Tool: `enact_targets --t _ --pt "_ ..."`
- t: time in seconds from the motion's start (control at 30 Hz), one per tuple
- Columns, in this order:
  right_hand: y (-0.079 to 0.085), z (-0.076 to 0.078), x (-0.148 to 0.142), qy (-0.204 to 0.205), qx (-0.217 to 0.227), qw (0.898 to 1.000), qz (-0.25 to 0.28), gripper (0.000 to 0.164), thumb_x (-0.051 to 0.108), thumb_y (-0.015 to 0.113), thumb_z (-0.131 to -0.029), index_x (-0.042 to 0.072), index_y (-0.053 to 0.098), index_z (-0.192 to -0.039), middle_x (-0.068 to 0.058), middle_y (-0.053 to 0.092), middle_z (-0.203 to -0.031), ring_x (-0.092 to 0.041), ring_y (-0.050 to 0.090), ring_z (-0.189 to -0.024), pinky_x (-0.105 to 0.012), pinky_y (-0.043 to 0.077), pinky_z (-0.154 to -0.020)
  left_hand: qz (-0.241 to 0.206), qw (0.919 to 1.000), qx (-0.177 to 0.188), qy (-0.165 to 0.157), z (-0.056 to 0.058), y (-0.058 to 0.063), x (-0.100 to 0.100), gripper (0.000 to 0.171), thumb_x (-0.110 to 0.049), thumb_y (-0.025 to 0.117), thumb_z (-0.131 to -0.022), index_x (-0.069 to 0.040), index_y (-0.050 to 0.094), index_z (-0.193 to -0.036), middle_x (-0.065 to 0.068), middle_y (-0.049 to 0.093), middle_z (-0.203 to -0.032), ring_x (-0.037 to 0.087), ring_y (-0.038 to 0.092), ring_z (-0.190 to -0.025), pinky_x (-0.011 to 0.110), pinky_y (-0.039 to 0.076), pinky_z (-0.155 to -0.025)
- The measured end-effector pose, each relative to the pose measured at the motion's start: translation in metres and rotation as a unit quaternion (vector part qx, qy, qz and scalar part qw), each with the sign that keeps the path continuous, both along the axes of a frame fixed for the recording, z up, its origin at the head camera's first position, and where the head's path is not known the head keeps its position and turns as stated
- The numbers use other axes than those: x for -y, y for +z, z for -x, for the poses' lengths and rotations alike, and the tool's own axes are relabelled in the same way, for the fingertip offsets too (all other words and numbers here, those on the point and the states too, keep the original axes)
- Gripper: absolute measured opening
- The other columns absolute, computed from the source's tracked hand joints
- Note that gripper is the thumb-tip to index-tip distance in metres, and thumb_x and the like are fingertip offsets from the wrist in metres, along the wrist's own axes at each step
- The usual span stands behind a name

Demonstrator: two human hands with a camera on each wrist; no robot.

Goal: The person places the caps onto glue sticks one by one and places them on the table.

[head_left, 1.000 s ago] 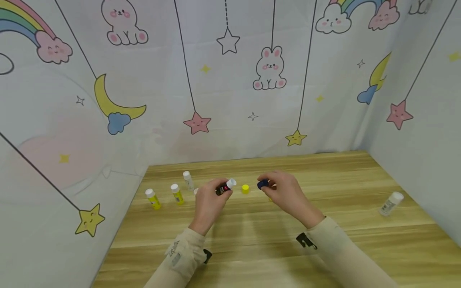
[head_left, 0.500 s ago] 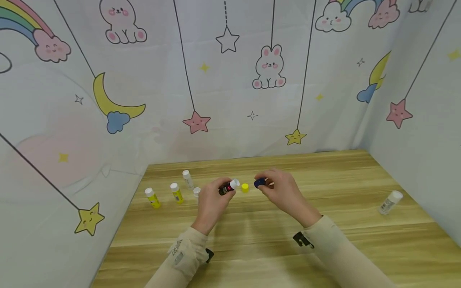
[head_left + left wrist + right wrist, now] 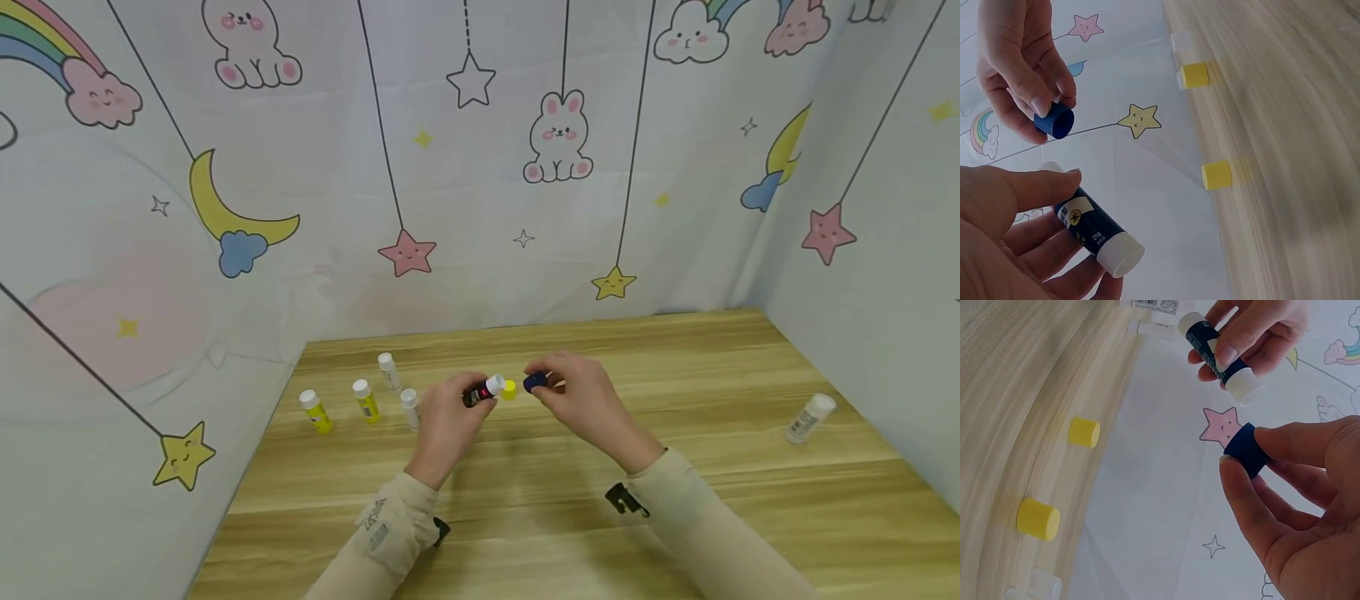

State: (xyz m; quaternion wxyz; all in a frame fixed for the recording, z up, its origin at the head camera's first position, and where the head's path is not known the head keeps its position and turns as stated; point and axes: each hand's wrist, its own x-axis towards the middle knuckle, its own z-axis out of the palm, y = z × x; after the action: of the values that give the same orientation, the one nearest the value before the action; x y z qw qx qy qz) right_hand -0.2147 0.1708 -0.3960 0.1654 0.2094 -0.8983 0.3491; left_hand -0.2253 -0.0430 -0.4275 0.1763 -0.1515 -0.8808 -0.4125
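Note:
My left hand [image 3: 452, 421] grips a dark blue glue stick [image 3: 1099, 226] with white ends, tilted so its uncapped end points up and right in the head view. Between thumb and fingertips, my right hand [image 3: 583, 404] pinches a dark blue cap [image 3: 1247, 450], its hollow side visible in the left wrist view. A small gap separates cap and glue stick, both held above the table. Just behind that gap a yellow cap [image 3: 509, 390] stands on the wood. A second yellow cap [image 3: 1038, 519] shows in the right wrist view; my right hand hides it from the head camera.
On the table [image 3: 525, 517], left of my left hand, stand two yellow glue sticks [image 3: 316, 412] [image 3: 367, 402] with white tops and two white tubes [image 3: 389, 372] [image 3: 410, 408]. Another white tube [image 3: 811, 418] stands far right. Printed cloth walls enclose the back and sides.
Both hands have drawn closer together: the left with the glue stick moved right, the right with the blue cap moved left. A white tube beside my left hand has come into fuller view.

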Motion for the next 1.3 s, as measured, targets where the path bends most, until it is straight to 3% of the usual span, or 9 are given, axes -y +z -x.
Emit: enact_targets --t 0.37,0.93,1.3 --pt "-0.004 0.0 0.002 0.01 -0.008 1.0 0.005 0.023 0.005 0.079 -0.087 0.016 0.074 -0.107 0.002 0.067 -0.103 -0.009 0.066 -0.08 -0.026 0.058 -0.07 0.008 0.9997 -0.019 -0.009 -0.002 -0.003 -0.005 0.027 -0.012 0.085 -0.082 -0.012 0.076 -0.107 0.003 0.075 -0.101 0.019 0.071 -0.088 0.038 0.058 -0.073" --pt "-0.003 -0.001 0.006 0.014 0.001 1.0 0.006 0.02 0.004 0.077 -0.089 0.011 0.074 -0.108 -0.001 0.068 -0.104 -0.012 0.068 -0.082 -0.025 0.058 -0.071 0.019 0.9996 -0.01 -0.018 -0.004 -0.007 -0.012 0.027 -0.011 0.085 -0.082 -0.013 0.076 -0.107 0.001 0.075 -0.1 0.014 0.07 -0.086 0.034 0.057 -0.072" --pt "-0.004 -0.003 0.009 0.022 -0.009 1.0 0.008 0.018 0.004 0.077 -0.089 0.011 0.073 -0.105 -0.001 0.07 -0.102 -0.011 0.068 -0.081 -0.026 0.058 -0.073 0.025 0.999 -0.028 -0.027 -0.005 -0.009 -0.015 0.027 -0.012 0.085 -0.082 -0.013 0.076 -0.107 0.002 0.075 -0.098 0.015 0.071 -0.085 0.035 0.057 -0.071"
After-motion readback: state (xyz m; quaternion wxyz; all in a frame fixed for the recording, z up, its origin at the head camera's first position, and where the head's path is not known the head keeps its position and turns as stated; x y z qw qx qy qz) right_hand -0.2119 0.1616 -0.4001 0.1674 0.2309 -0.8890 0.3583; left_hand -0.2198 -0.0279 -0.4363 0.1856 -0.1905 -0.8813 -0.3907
